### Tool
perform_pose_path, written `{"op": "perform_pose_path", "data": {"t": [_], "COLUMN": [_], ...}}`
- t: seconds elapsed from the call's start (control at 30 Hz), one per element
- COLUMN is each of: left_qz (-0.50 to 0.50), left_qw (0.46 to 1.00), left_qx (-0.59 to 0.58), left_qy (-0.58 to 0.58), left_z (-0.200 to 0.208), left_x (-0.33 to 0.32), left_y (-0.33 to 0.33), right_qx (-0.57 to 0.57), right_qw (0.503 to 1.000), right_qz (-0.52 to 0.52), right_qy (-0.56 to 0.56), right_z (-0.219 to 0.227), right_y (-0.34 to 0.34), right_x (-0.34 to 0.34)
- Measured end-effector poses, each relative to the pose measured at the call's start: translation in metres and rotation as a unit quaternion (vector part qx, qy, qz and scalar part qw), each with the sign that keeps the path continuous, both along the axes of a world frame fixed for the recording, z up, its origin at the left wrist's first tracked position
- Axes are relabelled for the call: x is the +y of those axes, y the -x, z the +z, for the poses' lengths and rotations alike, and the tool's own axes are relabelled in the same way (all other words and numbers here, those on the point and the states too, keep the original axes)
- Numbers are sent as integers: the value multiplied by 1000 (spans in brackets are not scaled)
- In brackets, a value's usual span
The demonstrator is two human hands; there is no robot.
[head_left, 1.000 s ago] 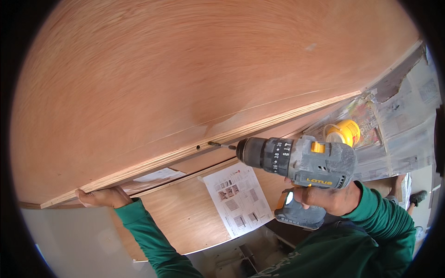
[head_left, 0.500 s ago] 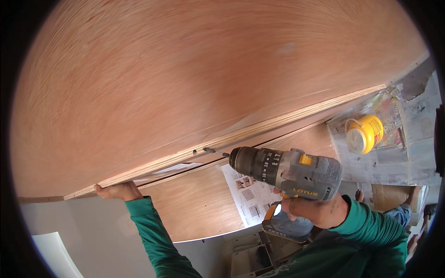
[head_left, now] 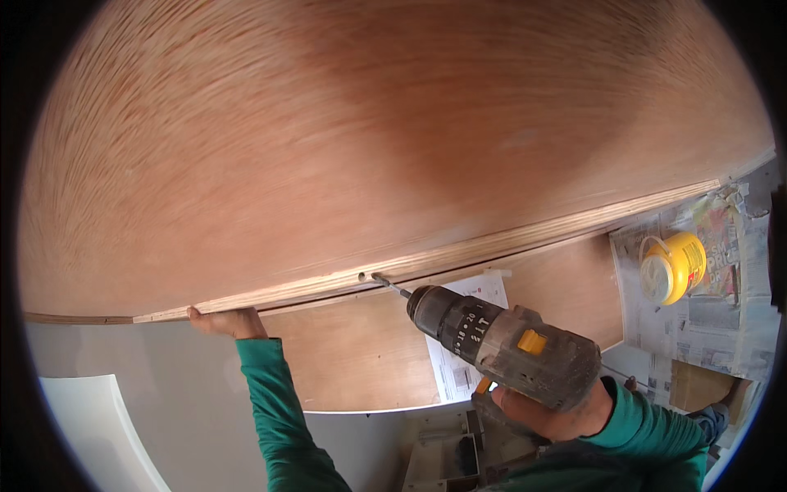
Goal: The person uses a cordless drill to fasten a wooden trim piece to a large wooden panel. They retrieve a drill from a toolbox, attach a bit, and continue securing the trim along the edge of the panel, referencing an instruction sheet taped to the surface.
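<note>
A large plywood panel (head_left: 328,172) fills the upper view, its pale layered edge (head_left: 459,249) running across toward me. My left hand (head_left: 228,322) is closed on that edge at the left, with its fingertips hidden behind the wood. In my right hand (head_left: 545,412) is a grey and black cordless drill (head_left: 537,357), gripped by the handle, pointing up and left. Its thin drill bit (head_left: 393,286) meets the panel edge just right of a round dark hole (head_left: 361,277). The drill body hides most of my right fingers.
Below the edge lies another plywood board (head_left: 361,361) with a printed sheet (head_left: 451,369) on it. At the right, a yellow bucket (head_left: 682,266) stands on newspaper (head_left: 713,328). A white curved panel (head_left: 94,426) is at lower left.
The drill has tilted more steeply, and its battery has gone out of sight behind the body. The bit stays beside the hole. My left hand keeps its hold while the whole view shifts slightly.
</note>
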State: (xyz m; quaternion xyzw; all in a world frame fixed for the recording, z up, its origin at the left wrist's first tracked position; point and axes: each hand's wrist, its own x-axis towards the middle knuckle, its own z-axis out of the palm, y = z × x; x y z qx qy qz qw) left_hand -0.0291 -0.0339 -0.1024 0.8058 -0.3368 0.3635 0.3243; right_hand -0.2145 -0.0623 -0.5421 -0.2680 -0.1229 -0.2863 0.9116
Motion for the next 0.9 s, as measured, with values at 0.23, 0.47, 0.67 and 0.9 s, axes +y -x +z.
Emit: {"op": "perform_pose_path", "data": {"t": [0.23,0.47,0.67,0.9], "left_qz": [22,-21,-70,-81], "left_qw": [998,999,995,990], "left_qx": [-48,-26,-49,-97], "left_qy": [45,41,51,60], "left_z": [-7,1,-1,-3], "left_x": [1,5,1,0], "left_y": [-1,-2,2,-4], "right_qx": [-13,-3,33,99], "right_qw": [970,990,997,991], "right_qz": [198,141,65,24], "right_qy": [-139,-29,21,86], "right_z": [11,15,24,42], "right_y": [-4,1,6,19], "right_x": [2,-25,-44,-47]}}
